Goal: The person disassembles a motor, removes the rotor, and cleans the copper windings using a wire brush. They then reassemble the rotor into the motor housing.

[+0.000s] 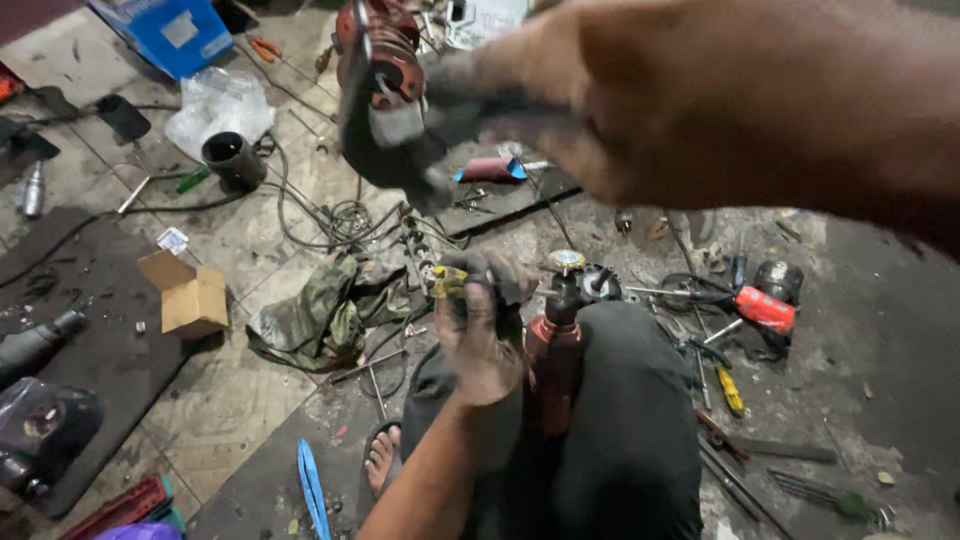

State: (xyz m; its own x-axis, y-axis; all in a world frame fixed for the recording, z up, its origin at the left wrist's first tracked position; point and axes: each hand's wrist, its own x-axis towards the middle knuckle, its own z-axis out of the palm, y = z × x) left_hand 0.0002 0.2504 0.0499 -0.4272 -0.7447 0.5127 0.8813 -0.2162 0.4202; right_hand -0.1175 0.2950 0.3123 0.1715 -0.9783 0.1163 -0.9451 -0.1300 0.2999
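Between the person's knees, a red cylindrical power-tool body (553, 372) stands upright, clamped by the dark trousers, its gear head with a round brass-coloured cap (566, 262) on top. The left hand (478, 335) is closed around a small yellow-handled tool (447, 282) and rests just beside the tool's head, the fingers curled tight and grimy. Raised close to the camera and blurred, the right hand (640, 95) grips a dark piece that carries a red wound motor part (385, 75), held up well above the floor; the fingers are wrapped round it, though exactly where they pinch cannot be told.

Judging from this, the work stands in a taking-apart or fitting stage: the wound part is out of the red body and being looked over, while the left hand keeps its tool near the head. A next move would call for steadying the body between the knees and lining the part up squarely before anything is pushed or turned.

Around them on the dusty concrete floor (240, 400) lie a crumpled camouflage cloth (305, 315), an open cardboard box (190, 295), a black cylindrical housing (233, 158), loose black cables (300, 215), and to the right a red-handled tool (765, 308) and a yellow-handled screwdriver (729, 390). A bare foot in a sandal (383, 455) shows below.
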